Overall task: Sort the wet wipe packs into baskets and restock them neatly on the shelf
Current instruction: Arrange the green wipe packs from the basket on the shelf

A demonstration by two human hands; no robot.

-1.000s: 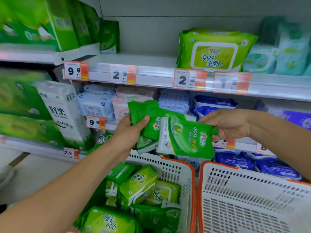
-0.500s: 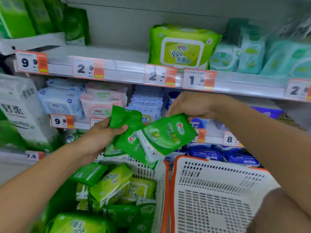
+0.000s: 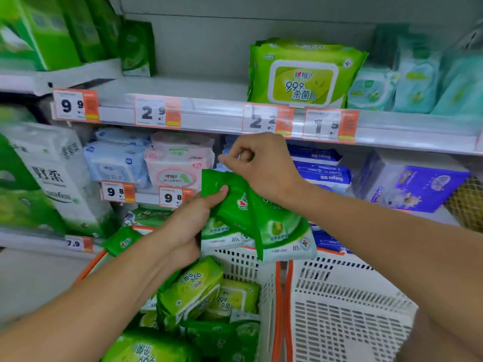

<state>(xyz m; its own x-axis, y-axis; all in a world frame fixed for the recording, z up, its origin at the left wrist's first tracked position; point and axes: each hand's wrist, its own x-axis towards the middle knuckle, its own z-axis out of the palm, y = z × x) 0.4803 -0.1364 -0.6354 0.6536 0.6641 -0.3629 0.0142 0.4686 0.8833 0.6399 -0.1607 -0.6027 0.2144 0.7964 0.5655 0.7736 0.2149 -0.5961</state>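
Right hand [image 3: 264, 165] risen off the green packs [image 3: 251, 215], fingers curled on nothing, left hand [image 3: 188, 223] pinching them above left basket [image 3: 266, 291]

Above the left grip [image 3: 193, 220] and right grip [image 3: 261, 165], the upper shelf [image 3: 209, 118] has an open stretch, bounded on the right by the large green pack [image 3: 303, 71] and on the left by a dark green pack [image 3: 137, 48]. Behind the grips, pink and blue packs [image 3: 180, 163] crowd the middle shelf. Below the right grip, the right basket [image 3: 347, 304] stands open; below the left grip, green packs [image 3: 193, 291] fill the left basket [image 3: 269, 296]
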